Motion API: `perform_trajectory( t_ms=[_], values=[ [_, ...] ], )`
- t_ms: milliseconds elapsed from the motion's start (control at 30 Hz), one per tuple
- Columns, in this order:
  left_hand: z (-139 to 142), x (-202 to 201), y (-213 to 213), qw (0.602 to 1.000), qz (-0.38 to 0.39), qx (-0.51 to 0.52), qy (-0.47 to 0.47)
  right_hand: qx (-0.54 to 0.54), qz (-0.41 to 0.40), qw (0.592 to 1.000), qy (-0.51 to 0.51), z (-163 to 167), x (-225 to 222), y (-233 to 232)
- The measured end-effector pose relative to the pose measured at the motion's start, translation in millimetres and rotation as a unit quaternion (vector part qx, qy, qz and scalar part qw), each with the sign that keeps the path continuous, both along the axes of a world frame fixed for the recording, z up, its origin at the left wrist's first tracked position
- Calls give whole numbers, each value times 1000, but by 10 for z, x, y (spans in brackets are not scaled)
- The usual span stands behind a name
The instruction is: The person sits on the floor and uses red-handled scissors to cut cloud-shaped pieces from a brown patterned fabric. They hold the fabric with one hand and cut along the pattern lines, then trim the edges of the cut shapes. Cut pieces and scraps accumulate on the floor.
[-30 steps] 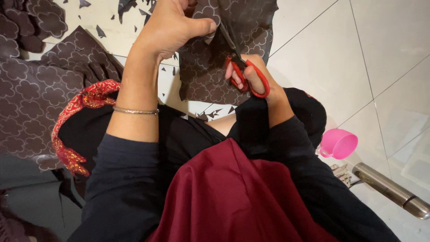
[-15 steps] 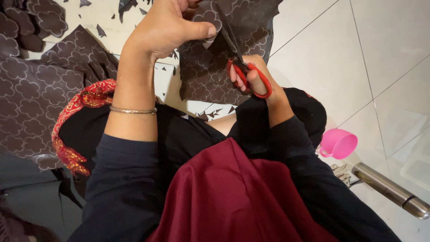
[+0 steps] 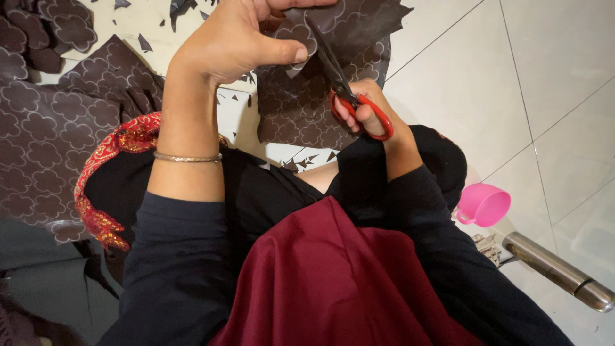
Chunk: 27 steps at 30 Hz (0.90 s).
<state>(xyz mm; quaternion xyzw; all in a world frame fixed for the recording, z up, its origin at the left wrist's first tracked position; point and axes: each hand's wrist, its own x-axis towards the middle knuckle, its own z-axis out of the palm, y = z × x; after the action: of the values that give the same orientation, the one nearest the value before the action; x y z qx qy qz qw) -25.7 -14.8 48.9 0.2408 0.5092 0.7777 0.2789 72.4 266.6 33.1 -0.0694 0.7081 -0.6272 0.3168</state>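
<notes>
My left hand [image 3: 240,41] pinches the upper edge of a dark brown sheet [image 3: 307,109] printed with a pale cloud-shaped pattern, thumb pressed on its face. My right hand [image 3: 368,112] grips red-handled scissors [image 3: 349,96] just right of the thumb. Their dark blades point up and to the left into the sheet. A thin gold bangle sits on my left wrist. My dark blue sleeves and a maroon cloth [image 3: 333,282] fill the lower middle of the view.
More patterned brown sheet [image 3: 45,147] and cut cloud-shaped pieces [image 3: 38,32] lie at the left, with small dark scraps on the white tiled floor [image 3: 525,83]. A pink plastic cup [image 3: 483,205] and a steel flask [image 3: 554,269] lie at the right. A red embroidered edge [image 3: 102,173] curves at the left.
My left hand has shifted slightly up and right with the sheet. The scissors have crept upward along the cut, blades further into the sheet.
</notes>
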Motion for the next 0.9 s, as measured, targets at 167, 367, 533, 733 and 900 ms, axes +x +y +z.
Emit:
perform_trajectory(
  t_ms=[167,367,533,733,900],
  values=[
    [56,-5,-22,998,-28,-38,-27,-13,26,999,43,43,-46,12],
    [51,-3,-22,999,-26,-16,-13,-12,28,998,54,40,-25,21],
    [-7,8,6,1000,-20,-22,7,-4,25,999,43,28,-23,-1],
    [-60,57,39,999,-23,-27,-26,-49,40,998,-31,116,78,-1],
    [-58,105,49,999,-22,-34,-11,-40,46,998,-4,96,88,-5]
  ],
)
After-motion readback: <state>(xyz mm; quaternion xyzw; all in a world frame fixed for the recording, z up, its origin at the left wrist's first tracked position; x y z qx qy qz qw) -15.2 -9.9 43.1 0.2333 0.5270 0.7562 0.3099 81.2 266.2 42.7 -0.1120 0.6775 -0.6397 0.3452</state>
